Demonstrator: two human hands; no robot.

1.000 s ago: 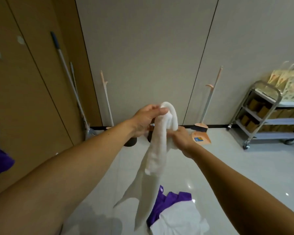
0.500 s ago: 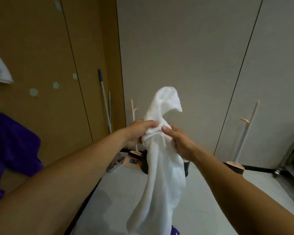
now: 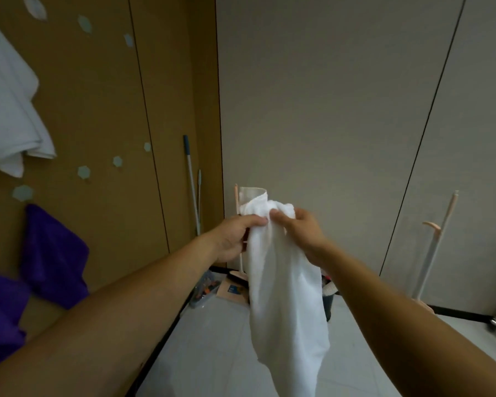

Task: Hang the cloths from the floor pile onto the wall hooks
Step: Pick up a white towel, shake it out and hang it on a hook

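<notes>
Up at chest height, mid-frame: white cloth (image 3: 284, 282) hangs from both hands, clear of the floor (image 3: 212, 345). Left hand (image 3: 235, 239) has its fingers curled, pinching the top edge. Right hand (image 3: 301, 233) grips the bunch right beside it, thumb on top. The two hands almost touch.

Change vs a second ago:
- view has swung up and left, so the floor pile has dropped out of shot
- brown wall panel (image 3: 103, 110) with pale hex hooks (image 3: 83, 171) is now in frame
- the tall peak of cloth that stood above the hands half a second ago is gathered down to a short fold

My read: pickup is done, the top is being bunched for a hook, and the hang itself is not yet done. Several hooks look free.

Room:
- hung white cloth (image 3: 9, 110) and purple cloths (image 3: 52, 247) are on the panel at left
- mop handle (image 3: 191, 181) leans in the corner
- grey wall (image 3: 327, 110) is ahead
- pale broom stand (image 3: 438, 245) is at right
- dark bin (image 3: 328, 303) sits behind the cloth
- floor is glossy white tile
</notes>
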